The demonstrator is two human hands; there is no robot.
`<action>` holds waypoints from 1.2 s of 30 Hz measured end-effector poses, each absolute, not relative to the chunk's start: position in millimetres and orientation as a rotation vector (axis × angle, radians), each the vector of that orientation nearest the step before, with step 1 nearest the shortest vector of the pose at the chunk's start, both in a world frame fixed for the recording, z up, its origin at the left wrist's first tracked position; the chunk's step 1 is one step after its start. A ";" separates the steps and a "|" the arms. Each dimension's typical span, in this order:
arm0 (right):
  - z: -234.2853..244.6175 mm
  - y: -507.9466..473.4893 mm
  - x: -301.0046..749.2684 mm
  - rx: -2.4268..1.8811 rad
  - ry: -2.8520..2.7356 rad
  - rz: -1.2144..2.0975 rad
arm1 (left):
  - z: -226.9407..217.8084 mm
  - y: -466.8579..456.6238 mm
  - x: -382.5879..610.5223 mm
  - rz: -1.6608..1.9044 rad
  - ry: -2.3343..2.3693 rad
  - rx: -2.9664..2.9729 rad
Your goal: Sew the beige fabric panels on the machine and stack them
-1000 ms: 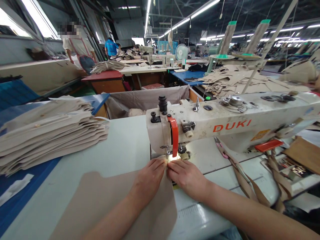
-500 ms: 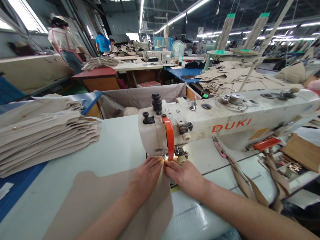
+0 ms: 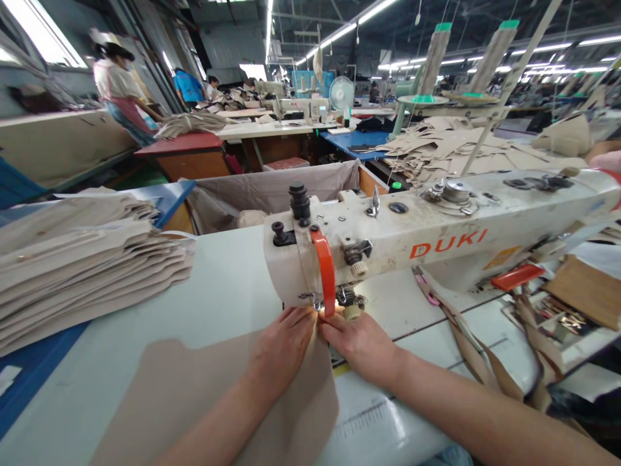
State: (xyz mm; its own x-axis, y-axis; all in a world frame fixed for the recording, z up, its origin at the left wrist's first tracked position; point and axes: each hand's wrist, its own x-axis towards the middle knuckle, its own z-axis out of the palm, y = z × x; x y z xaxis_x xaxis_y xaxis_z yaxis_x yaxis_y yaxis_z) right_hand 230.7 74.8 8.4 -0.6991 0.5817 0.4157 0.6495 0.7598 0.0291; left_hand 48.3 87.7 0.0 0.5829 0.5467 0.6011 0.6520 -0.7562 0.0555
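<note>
A beige fabric piece lies flat on the pale table of a white sewing machine. My left hand has its fingers pressed together on the fabric's far edge, just left of the lit needle area. Close against it on the right, my right hand pinches the same edge below the orange guard. The fingertips of both hands almost meet at the presser foot, and the needle itself is hidden.
To the left rests a stack of beige fabric pieces. Pink-handled snips and fabric straps lie right of the machine head. Two thread cones stand behind it. A person works at the far left.
My hands keep their place at the presser foot, and the fabric has shifted slightly. The view has moved a little. The far-left person has turned.
</note>
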 end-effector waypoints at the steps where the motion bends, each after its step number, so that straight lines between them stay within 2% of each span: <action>1: 8.0 74.7 230.5 -0.943 -2.571 -0.246 | 0.6 87.5 48.4 -0.905 -1.009 -2.629; 12: -3.6 73.4 230.2 -0.966 -2.572 -0.271 | -0.7 88.9 48.1 -0.900 -1.030 -2.650; 22: 1.9 68.0 236.8 -0.889 -2.625 -0.149 | -18.7 86.5 36.9 -0.724 -1.109 -2.670; 36: 6.0 69.9 233.9 -0.932 -2.665 -0.087 | -9.7 86.1 39.1 -0.484 -1.030 -2.681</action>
